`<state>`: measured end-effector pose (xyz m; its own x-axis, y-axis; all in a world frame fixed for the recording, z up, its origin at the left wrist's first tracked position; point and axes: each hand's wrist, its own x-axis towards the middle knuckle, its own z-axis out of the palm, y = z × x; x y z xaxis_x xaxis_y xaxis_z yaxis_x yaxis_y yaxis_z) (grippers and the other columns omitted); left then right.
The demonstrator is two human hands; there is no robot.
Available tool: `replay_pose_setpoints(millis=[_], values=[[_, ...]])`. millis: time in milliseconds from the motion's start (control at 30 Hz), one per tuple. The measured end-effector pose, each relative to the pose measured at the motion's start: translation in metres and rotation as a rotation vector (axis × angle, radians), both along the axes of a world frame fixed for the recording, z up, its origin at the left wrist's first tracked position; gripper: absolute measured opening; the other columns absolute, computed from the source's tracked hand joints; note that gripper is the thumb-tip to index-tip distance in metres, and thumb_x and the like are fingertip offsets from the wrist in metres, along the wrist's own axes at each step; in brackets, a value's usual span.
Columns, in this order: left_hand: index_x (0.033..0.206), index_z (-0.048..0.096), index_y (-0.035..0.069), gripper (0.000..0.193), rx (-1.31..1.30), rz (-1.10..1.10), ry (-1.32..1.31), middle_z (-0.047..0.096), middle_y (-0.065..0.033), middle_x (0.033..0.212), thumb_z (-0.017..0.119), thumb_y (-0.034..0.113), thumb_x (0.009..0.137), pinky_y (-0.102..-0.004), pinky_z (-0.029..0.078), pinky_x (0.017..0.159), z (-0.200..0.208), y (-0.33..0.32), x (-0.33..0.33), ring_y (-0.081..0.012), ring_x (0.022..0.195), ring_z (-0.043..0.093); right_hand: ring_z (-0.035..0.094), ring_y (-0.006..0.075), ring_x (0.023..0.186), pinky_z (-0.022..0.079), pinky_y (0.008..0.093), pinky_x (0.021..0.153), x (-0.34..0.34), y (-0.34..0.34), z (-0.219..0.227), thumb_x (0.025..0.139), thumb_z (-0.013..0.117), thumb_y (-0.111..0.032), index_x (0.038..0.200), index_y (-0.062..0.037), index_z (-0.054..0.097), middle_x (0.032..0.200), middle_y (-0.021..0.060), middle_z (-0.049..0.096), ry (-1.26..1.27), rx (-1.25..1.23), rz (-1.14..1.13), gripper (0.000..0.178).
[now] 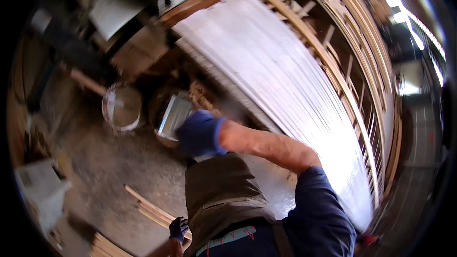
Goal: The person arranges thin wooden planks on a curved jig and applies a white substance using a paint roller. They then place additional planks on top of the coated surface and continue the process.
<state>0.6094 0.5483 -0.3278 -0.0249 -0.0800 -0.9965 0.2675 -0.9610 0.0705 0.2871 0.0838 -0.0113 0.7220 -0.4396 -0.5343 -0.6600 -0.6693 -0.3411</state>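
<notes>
My right hand (202, 133), in a blue glove, reaches across in front of my body. It is blurred, and its fingers cannot be made out. Just past it is a pale, rectangular, box-like thing (174, 116) with light edges; I cannot tell whether the glove touches it or only covers part of it. Low beside my left hip, my left hand (178, 229) wears a dark glove. Its fingers are closed around several thin wooden strips (151, 208), which slant away to the upper left.
A long stack of pale, glossy boards (266, 57) runs along my right. Behind it stands a rack of timber (328, 52). A round bucket (122, 107) is on the floor ahead left. A whitish box (42, 192) and more wooden boards (107, 246) lie at the left.
</notes>
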Motion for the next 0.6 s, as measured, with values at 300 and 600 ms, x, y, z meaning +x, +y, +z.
replay_pose_setpoints(millis=[300, 600], values=[[0.108, 0.061, 0.008, 0.032, -0.215, -0.237, 0.210, 0.065, -0.0131, 0.098, 0.047, 0.033, 0.094, -0.0355, 0.051, 0.073, -0.055, -0.188, 0.009, -0.0276, 0.089, 0.063, 0.063, 0.0224, 0.069, 0.051, 0.0339, 0.059, -0.137, 0.134, 0.192, 0.084, 0.054, -0.023, 0.082, -0.0057, 0.064, 0.071, 0.0123, 0.061, -0.321, -0.890, 0.172, 0.020], [0.099, 0.065, 0.011, 0.021, -0.557, -1.261, -0.154, 0.067, -0.0161, 0.088, 0.053, 0.024, 0.089, -0.0389, 0.052, 0.063, 0.008, -0.238, -0.181, -0.0274, 0.074, 0.064, 0.059, 0.0204, 0.062, 0.052, 0.0339, 0.056, -0.296, 0.196, 0.190, 0.085, 0.052, -0.023, 0.079, -0.0015, 0.060, 0.066, 0.0110, 0.058, -0.079, -1.200, 0.107, 0.024]])
